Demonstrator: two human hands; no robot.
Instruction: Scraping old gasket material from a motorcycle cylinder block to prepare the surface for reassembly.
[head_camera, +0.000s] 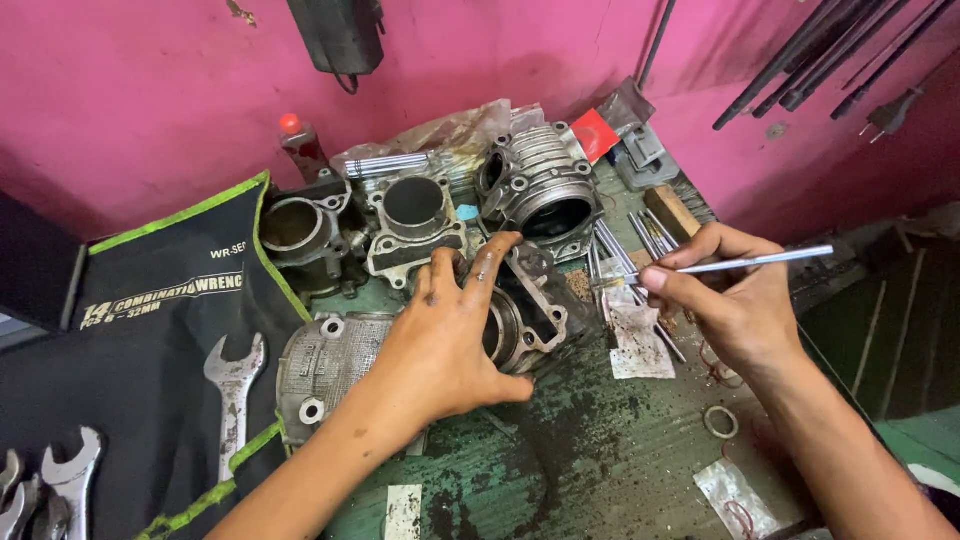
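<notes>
**Engine cylinder braced for work with a thin metal rod**

The left hand (445, 345) lies spread over an engine cylinder (525, 310) near the middle of the worktop (600, 450), fingers splayed across its bore — seemingly to keep it from shifting. The right hand (730, 295) pinches a thin metal rod (750, 262) pen-fashion, tip aimed toward the cylinder. 3 more cylinders (415, 215) crowd the pink wall (150, 100) behind; a wrench roll (150, 330) bounds the left edge. Open room lies toward the viewer — the stained near surface.
</notes>
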